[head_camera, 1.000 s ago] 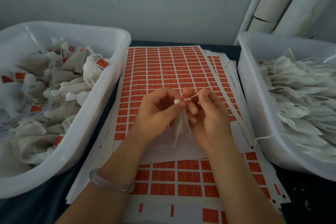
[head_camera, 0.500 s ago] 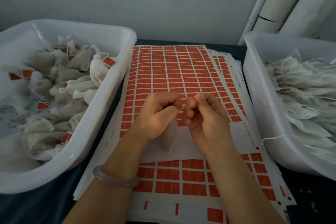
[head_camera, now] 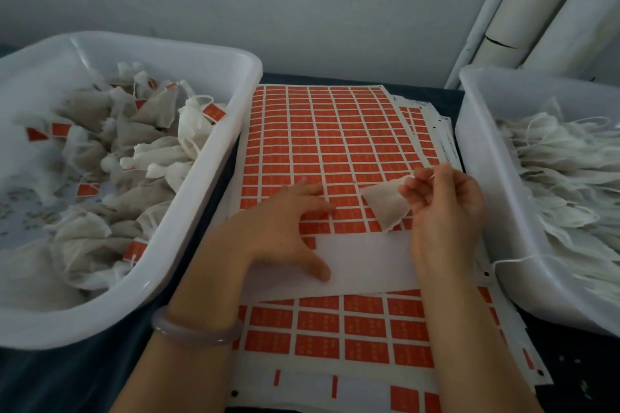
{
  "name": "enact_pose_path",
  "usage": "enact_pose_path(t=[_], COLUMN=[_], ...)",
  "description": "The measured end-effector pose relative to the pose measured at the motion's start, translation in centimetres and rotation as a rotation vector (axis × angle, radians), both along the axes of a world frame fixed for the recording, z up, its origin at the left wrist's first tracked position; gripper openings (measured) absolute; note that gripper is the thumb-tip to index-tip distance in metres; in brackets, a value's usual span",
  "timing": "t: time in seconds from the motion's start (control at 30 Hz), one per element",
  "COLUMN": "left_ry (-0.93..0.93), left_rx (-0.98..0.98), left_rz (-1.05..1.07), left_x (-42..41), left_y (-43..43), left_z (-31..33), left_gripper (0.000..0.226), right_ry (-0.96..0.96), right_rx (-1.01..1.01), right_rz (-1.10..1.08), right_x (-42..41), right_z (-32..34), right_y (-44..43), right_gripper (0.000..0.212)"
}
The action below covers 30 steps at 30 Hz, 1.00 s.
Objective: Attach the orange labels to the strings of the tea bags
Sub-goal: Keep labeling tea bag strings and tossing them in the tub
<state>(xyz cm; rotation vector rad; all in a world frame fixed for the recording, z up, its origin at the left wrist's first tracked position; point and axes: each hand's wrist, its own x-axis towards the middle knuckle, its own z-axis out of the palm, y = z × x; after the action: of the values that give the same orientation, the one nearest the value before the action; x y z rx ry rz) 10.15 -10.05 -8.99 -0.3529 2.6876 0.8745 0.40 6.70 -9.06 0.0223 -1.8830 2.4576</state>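
Observation:
A sheet of orange labels lies in the middle of the table, with a peeled white strip across it. My left hand rests flat on this sheet, fingers spread over the lowest labels. To its right my right hand pinches the string of a white tea bag, which hangs just above the sheet. More label sheets lie nearer me.
A white tub on the left holds several tea bags with orange labels. A second white tub on the right holds several unlabelled tea bags with strings. White pipes stand at the back right.
The hands have come apart. My right hand carried the tea bag to the right, and my left hand let go and dropped flat onto the label sheet.

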Motion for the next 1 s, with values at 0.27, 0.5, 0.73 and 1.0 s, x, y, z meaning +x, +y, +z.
enact_pose_path(t=[0.27, 0.5, 0.73, 1.0], left_ry=[0.128, 0.141, 0.217, 0.162], left_rx=[-0.055, -0.11, -0.148, -0.163], left_rz=[0.035, -0.001, -0.062, -0.176], left_x=[-0.4, 0.0, -0.2, 0.4], left_y=[0.3, -0.2, 0.4, -0.6], left_z=[-0.9, -2.0, -1.9, -2.3], left_gripper=[0.084, 0.074, 0.055, 0.068], right_ry=[0.118, 0.271, 0.44, 0.325], right_rx=[0.583, 0.999, 1.078, 0.735], right_rz=[-0.013, -0.14, 0.077, 0.327], right_x=[-0.3, 0.5, 2.3, 7.0], right_z=[-1.0, -0.6, -0.6, 1.7], right_y=[0.3, -0.3, -0.6, 1.2], right_gripper=[0.015, 0.067, 0.037, 0.024])
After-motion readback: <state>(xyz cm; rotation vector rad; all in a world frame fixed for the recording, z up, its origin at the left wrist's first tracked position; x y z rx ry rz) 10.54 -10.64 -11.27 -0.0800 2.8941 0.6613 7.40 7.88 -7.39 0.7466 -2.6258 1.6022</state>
